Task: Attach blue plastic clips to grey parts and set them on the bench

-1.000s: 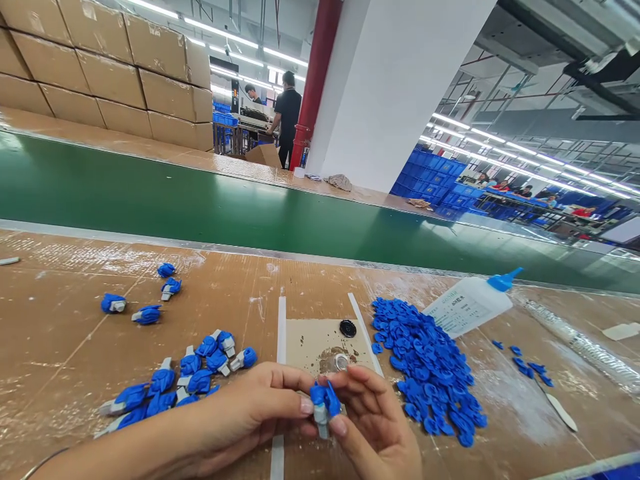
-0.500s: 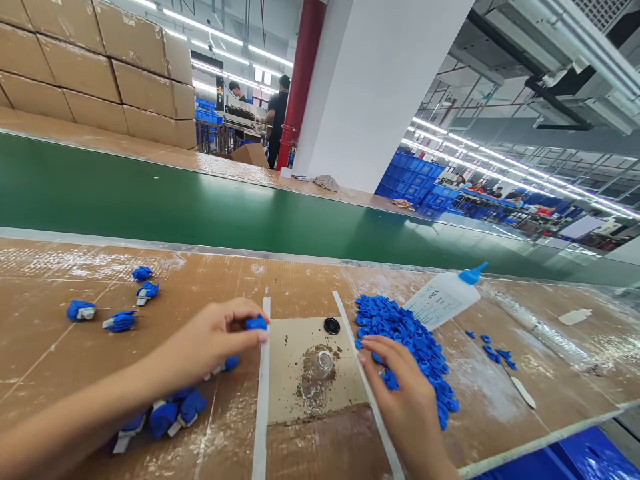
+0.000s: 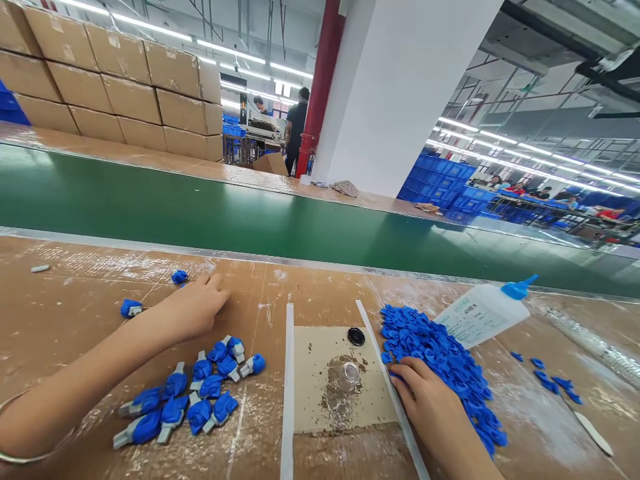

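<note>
fingers of left hand (image 3: 193,308) spreading flat nr loose blue assy (image 3: 179,277), mid-left; right hand (image 3: 434,408) fingertips pressing tog. into blue caps pile (image 3: 440,363), lifting one only.

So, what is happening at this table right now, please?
A person works at a brown cardboard-covered table beside a green conveyor belt. The left hand reaches out over the table towards a few scattered blue parts, with a cluster of blue-and-grey assembled pieces lying nearer the body. The right hand rests at the edge of a pile of small blue caps. Between the hands lies a stained card with a small clear cup, and a white squeeze bottle lies behind the pile.
</note>
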`<action>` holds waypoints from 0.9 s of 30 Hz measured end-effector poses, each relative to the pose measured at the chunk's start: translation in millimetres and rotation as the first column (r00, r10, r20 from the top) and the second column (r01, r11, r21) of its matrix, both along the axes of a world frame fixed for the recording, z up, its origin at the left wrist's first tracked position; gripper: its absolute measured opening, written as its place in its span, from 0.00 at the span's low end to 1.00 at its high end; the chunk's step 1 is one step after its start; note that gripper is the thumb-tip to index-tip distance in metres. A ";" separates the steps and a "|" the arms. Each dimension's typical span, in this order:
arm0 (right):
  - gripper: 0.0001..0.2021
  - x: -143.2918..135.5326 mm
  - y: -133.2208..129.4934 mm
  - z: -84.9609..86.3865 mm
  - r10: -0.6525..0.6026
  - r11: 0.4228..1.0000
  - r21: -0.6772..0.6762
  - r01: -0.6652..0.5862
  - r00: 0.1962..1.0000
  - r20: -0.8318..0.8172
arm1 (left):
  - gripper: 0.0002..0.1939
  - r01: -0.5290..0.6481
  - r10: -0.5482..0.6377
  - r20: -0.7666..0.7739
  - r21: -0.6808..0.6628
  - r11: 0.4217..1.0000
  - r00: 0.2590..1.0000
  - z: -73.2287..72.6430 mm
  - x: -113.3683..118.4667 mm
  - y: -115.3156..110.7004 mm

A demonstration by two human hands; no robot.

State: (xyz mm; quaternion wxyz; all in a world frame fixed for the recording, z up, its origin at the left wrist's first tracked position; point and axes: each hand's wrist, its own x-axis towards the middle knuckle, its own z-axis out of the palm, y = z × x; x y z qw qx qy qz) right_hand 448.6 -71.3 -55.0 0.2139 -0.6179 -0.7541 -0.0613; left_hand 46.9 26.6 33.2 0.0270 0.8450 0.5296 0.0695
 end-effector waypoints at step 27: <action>0.14 -57.7 -9.6 52.0 0.347 0.934 -0.033 -0.357 0.923 -0.165 | 0.11 0.325 -0.302 0.144 -0.185 0.927 0.942 -14.5 66.1 -46.3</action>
